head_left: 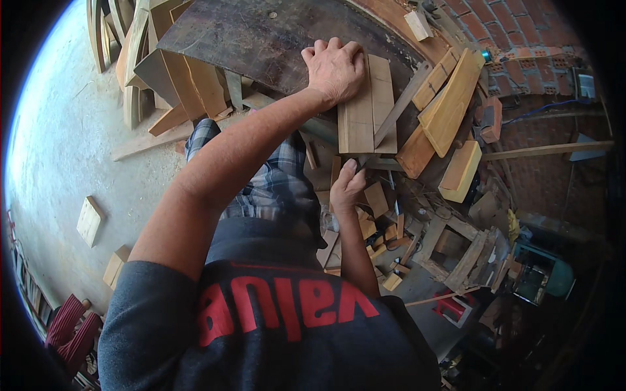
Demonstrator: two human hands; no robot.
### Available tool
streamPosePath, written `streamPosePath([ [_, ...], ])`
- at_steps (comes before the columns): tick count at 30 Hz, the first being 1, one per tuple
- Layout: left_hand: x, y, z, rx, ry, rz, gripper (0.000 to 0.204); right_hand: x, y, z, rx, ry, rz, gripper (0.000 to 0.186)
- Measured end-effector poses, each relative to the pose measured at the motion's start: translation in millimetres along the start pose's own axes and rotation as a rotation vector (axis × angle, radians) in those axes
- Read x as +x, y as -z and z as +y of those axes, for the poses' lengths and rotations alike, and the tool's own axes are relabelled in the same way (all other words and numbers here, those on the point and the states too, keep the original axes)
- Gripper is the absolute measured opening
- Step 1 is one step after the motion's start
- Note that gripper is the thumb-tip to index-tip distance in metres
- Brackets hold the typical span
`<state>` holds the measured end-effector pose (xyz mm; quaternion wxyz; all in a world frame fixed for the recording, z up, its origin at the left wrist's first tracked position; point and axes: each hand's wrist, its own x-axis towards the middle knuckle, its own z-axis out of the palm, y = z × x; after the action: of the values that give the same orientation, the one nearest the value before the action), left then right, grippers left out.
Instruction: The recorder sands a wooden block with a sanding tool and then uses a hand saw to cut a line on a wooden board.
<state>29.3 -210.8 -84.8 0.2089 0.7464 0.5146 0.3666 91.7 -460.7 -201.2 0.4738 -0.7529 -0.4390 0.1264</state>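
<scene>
My left hand (336, 68) bears down on the far left end of a pale wooden board (356, 127), its fingers bent against it. This board lies on a dark, worn workbench (254, 39), with a lighter wooden piece (383, 85) along its right side. A thin greyish strip (402, 104) slants over that piece. Just below the near end of the board is my right hand (347, 186), thumb and fingers closed around a small dark end. That end lines up with the strip, but whether they are one thing I cannot tell.
Loose planks (450, 107) and a yellowish block (460, 173) lie right of the board. Offcuts (375, 228) and a wooden frame (450, 244) crowd the floor below. Curved wooden parts (134, 62) stand at the far left. A brick wall (502, 29) bounds the far right.
</scene>
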Motion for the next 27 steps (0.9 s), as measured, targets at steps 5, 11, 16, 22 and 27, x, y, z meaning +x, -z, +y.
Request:
streamPosePath([
  [5,3,-2,-1,0.002,0.007,0.005,0.031,-3,-2,6,0.001,0.159,-0.037,0.029],
  [11,0,-3,-1,-0.003,-0.012,-0.002,0.032,-6,0,13,0.006,-0.076,-0.063,0.035],
  [16,4,1,0,-0.006,0.003,-0.029,0.031,-1,1,-4,0.015,0.158,-0.065,0.032],
  [22,2,-2,-1,0.011,0.0,-0.046,0.032,11,0,-5,-0.033,0.086,-0.013,0.027],
  [27,6,1,3,-0.009,-0.005,-0.058,0.03,-29,16,20,-0.122,0.035,-0.053,0.024],
])
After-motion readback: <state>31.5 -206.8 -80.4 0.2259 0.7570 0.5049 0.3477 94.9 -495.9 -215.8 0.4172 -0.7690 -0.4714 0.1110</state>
